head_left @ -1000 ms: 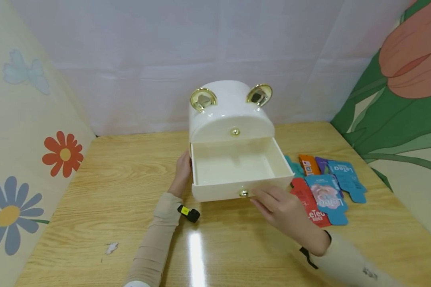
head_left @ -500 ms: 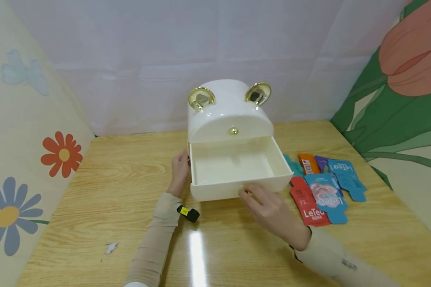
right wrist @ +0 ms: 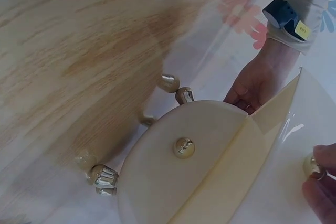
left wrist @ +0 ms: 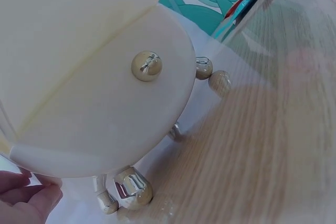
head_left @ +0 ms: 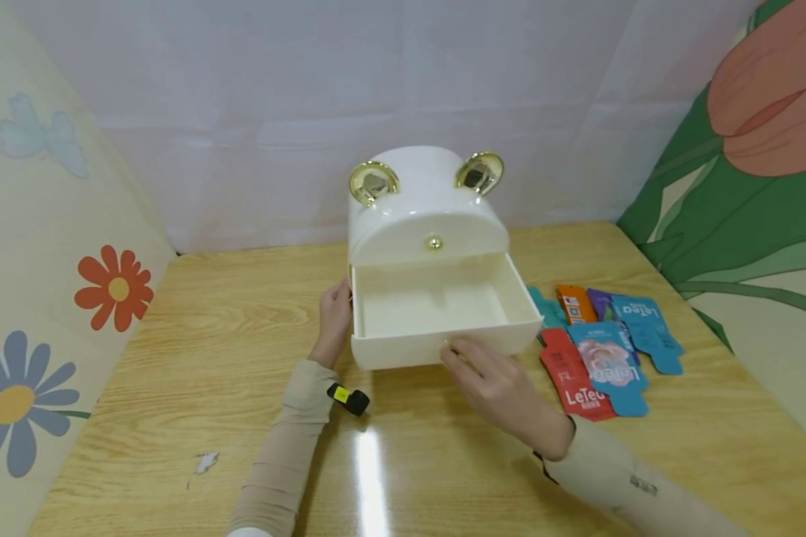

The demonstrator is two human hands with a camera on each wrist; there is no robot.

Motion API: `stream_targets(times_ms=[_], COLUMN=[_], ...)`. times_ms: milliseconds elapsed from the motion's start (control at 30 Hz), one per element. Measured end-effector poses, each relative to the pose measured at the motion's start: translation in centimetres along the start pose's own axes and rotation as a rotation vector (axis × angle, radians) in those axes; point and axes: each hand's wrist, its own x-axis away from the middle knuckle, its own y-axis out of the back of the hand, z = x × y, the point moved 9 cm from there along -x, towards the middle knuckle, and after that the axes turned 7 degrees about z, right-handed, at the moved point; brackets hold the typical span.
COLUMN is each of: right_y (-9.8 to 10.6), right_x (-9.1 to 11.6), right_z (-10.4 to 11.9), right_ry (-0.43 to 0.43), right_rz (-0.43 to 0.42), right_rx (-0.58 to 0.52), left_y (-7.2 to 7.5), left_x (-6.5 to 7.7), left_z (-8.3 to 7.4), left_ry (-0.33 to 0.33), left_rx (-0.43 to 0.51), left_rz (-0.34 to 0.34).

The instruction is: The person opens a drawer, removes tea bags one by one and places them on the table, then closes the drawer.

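A white storage box [head_left: 419, 175] with gold ears stands on the table, its middle drawer [head_left: 439, 298] pulled out and nothing visible inside. At the drawer front my right hand [head_left: 500, 388] pinches the gold knob [right wrist: 311, 166] between thumb and finger. My left hand [head_left: 333, 321] holds the box's left side, some of its fingers hidden behind it; in the right wrist view the left hand [right wrist: 257, 85] has bent fingers against the side. Both wrist views show the closed bottom drawer [left wrist: 105, 114] with its own gold knob [left wrist: 146, 66], above gold feet [left wrist: 134, 190].
Several flat, colourful tea packets [head_left: 607, 358] lie in a pile on the table [head_left: 242, 321] to the right of the box. A pale curtain [head_left: 242, 134] hangs behind it. Printed flower panels [head_left: 779, 246] stand on both sides. A small pale scuff [head_left: 206, 463] marks the table at front left.
My right hand has moved left along the drawer front and now covers the knob, which showed bare a second ago. The left hand stays at the box's side; the drawer remains out.
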Motion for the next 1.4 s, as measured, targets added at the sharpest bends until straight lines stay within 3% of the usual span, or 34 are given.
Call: stream_targets(times_ms=[667,1000,1400], right_y=[-1.7,-3.2,-5.2], right_x=[-1.1,-2.2,-3.1], right_z=[-2.4,-4.2,-6.4], right_ry=[-0.040,-0.075,-0.128], right_rz=[0.004,0.024,0.092], right_rx=[0.010,-0.056,-0.050], left_y=[-0.1,0.1,0.0], left_x=[0.0,0.0,-0.1], left_z=[-0.1,0.0,0.1], left_ry=[-0.021,-0.021,0.003], left_rx=[0.056,-0.023,-0.012], left_rz=[0.016,0.018,0.074])
